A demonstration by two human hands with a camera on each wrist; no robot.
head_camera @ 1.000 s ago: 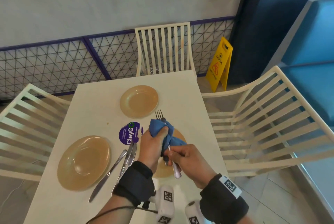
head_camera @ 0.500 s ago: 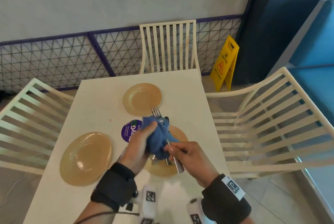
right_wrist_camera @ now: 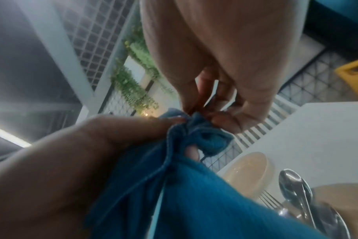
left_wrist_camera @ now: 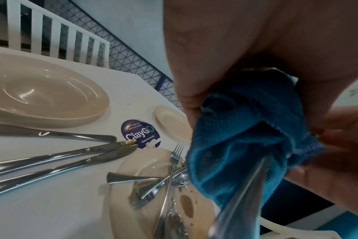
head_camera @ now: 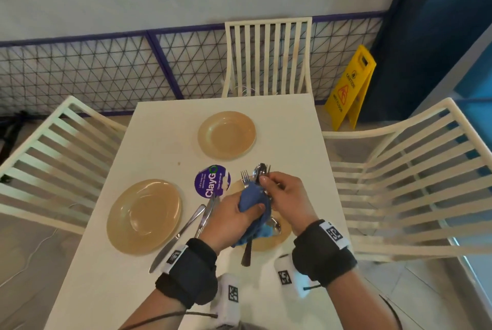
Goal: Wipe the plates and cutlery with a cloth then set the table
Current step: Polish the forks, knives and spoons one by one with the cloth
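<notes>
The blue cloth (head_camera: pixel 253 198) has slid down the cutlery handle (head_camera: pixel 247 252), which now pokes out below the left hand (head_camera: pixel 231 219) gripping it above the near plate (head_camera: pixel 279 236). The right hand (head_camera: pixel 286 196) has shifted up, pinching the utensil's top end; the knives (head_camera: pixel 186 228) lie unmoved on the table (head_camera: pixel 292 130).

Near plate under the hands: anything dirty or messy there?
Yes. The near plate carries brown smears and droplets, with unwiped cutlery heaped crisscross on it. One table knife beside it has residue at its tip.
</notes>
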